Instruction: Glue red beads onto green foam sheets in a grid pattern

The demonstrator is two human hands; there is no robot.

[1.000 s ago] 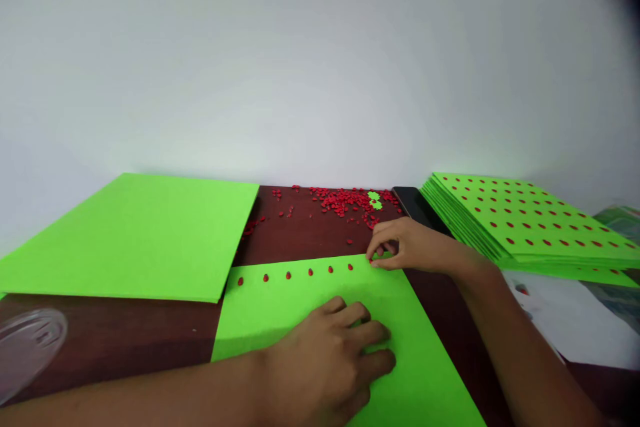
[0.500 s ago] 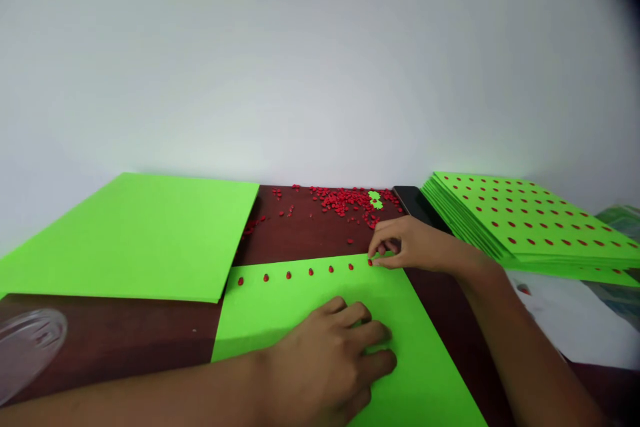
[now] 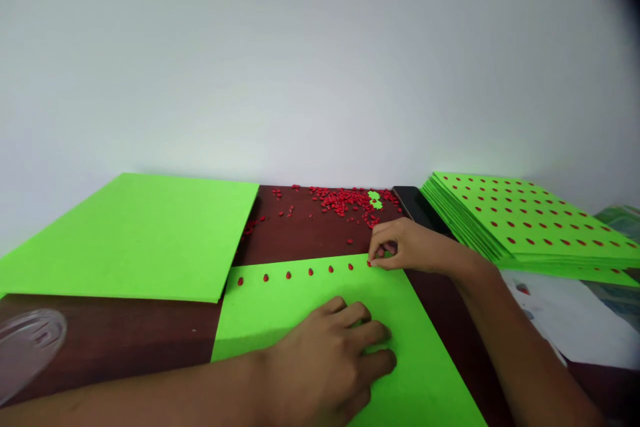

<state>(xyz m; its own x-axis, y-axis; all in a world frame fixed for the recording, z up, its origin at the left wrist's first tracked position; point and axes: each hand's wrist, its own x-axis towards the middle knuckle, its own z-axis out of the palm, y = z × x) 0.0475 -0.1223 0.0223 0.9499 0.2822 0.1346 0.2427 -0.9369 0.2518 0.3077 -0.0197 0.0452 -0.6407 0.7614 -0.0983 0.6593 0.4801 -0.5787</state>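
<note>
A bright green sheet (image 3: 415,347) lies in front of me with a row of small red ladybug pieces (image 3: 289,275) along its far edge. My right hand (image 3: 395,247) is at the right end of that row, thumb and forefinger pinched on one ladybug piece (image 3: 369,263) at the sheet's surface. Over the sheet's middle rests my left hand (image 3: 340,357), palm down, fingers loosely bent and apart, holding nothing. Beyond the sheet, many loose red pieces (image 3: 343,200) are scattered on the dark table, with a small green cutout (image 3: 375,200) among them.
Plain green sheets (image 3: 135,233) are stacked at left, near a clear plastic lid (image 3: 33,347). On the right stands a stack of green sheets (image 3: 535,213) dotted with red pieces. Beside it lie a black phone-like slab (image 3: 420,207) and white paper (image 3: 585,330). A wall bounds the table's back.
My right hand has shifted very slightly at the row's right end, still pinching the ladybug piece. The left hand has stayed put.
</note>
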